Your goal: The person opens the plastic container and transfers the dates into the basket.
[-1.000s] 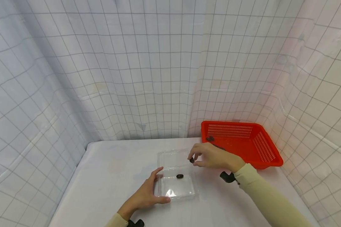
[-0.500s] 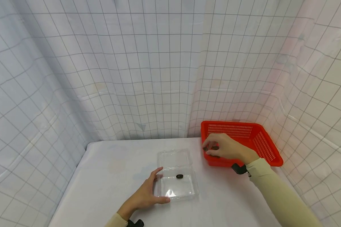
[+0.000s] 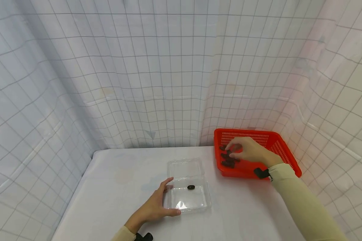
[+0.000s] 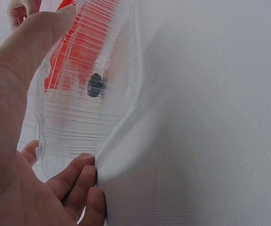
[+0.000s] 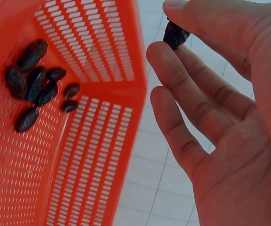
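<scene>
A clear plastic clamshell box [image 3: 196,201] lies opened out on the white table, one dark date [image 3: 191,187] inside its near half. My left hand [image 3: 157,204] holds this box at its left side, thumb at the front edge and fingers towards the hinge. Over the red basket [image 3: 268,142], my right hand [image 3: 247,149] pinches another wrinkled dark date [image 5: 175,35] between thumb and fingertips. Several more dates [image 3: 228,164] lie at the basket's left end, beneath and beside that hand; the right wrist view shows them grouped on the slotted floor.
The basket stands at the table's back right, near the hanging white grid-patterned sheet [image 3: 169,83]. Similar sheets enclose the left and right sides. A black wrist strap [image 3: 261,173] sits at the right sleeve's cuff.
My right hand has moved right and away from me, from beside the box to above the basket, still pinching a date. The left hand and the box have stayed in place.
</scene>
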The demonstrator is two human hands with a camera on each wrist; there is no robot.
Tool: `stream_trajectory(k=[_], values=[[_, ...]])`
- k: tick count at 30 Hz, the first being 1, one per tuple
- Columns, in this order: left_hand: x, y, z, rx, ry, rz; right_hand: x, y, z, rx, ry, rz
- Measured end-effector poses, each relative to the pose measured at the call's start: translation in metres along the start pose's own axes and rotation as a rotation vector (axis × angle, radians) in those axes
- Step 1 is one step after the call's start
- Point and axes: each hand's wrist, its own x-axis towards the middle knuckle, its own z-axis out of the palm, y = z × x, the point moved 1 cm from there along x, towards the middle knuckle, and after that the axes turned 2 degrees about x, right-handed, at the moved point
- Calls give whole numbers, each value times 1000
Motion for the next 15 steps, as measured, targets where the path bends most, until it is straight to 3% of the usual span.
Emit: stream_trajectory(k=[15], values=[[2,-1,2,-4,11,1,-2,32,-7,5,-26,109]])
